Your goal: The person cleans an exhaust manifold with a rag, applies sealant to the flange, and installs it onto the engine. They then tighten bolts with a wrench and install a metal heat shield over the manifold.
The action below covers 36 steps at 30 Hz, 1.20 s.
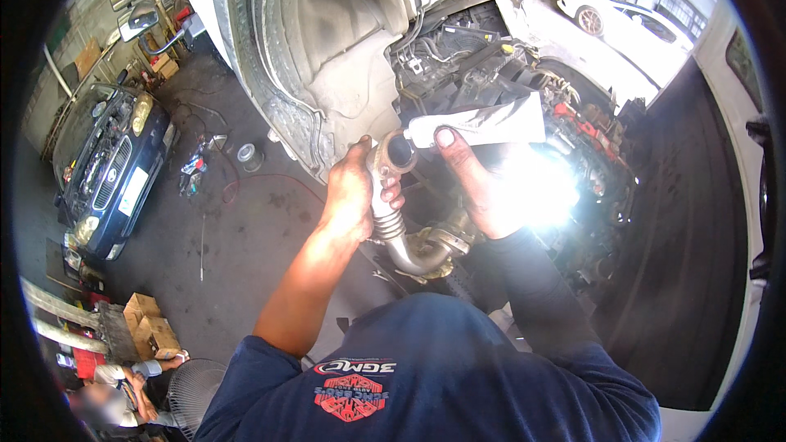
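Observation:
My left hand is wrapped round a metal exhaust pipe with a ribbed flexible section and a round flange at its upper end. The pipe's lower end curves to the right, where a second flange shows. In my right hand is a white squeeze tube, lying nearly level with its tip close to the upper flange. The thumb presses on the tube's near side; the other fingers are lost in a bright glare. Whether the tip touches the flange I cannot tell.
Ahead is an open engine bay beside a bare wheel arch. A dark blue car with its engine exposed stands at left. Cardboard boxes, a fan and a seated person are lower left. A white car is far right.

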Motion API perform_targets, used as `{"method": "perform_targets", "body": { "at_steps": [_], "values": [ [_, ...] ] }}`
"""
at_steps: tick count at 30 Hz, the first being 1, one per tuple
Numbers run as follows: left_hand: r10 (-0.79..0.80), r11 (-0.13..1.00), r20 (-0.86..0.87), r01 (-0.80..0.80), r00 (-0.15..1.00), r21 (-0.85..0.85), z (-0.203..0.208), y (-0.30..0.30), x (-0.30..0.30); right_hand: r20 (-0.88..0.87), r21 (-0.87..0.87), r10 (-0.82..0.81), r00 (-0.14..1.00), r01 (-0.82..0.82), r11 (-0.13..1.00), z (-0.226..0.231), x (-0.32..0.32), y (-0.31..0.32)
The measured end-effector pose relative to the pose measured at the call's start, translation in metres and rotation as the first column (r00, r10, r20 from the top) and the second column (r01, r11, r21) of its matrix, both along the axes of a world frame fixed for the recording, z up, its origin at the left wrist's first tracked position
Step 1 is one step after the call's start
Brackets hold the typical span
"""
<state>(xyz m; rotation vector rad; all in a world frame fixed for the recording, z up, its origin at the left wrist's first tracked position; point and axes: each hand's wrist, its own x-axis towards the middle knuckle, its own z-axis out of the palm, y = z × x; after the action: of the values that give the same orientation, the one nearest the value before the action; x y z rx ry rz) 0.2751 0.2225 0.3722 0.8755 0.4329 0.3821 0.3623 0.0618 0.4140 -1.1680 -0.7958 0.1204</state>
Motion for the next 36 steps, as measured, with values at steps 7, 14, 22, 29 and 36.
{"method": "perform_targets", "body": {
  "at_steps": [7, 14, 22, 29, 36],
  "values": [
    [-0.021, 1.000, -0.027, 0.022, 0.999, 0.008, 0.004, -0.015, 0.002, 0.227, -0.023, -0.109, 0.968, 0.117, 0.993, 0.002, 0.001, -0.007],
    [-0.006, 1.000, -0.056, 0.006, 0.998, 0.000, 0.002, -0.018, 0.004, 0.287, -0.061, -0.132, 0.949, 0.156, 0.986, -0.003, 0.003, -0.008],
    [0.012, 0.999, -0.050, -0.014, 0.999, -0.043, -0.001, -0.014, -0.001, 0.230, -0.048, -0.044, 0.972, 0.056, 0.997, -0.006, -0.012, -0.009],
    [0.023, 0.998, -0.036, -0.025, 0.999, -0.064, -0.005, -0.007, -0.005, 0.143, -0.011, 0.044, 0.989, -0.043, 0.999, -0.012, -0.018, -0.007],
    [0.034, 0.996, -0.011, -0.035, 0.999, -0.087, -0.001, -0.004, -0.011, 0.280, -0.060, -0.059, 0.958, 0.079, 0.995, -0.023, -0.017, -0.005]
  ]
}}
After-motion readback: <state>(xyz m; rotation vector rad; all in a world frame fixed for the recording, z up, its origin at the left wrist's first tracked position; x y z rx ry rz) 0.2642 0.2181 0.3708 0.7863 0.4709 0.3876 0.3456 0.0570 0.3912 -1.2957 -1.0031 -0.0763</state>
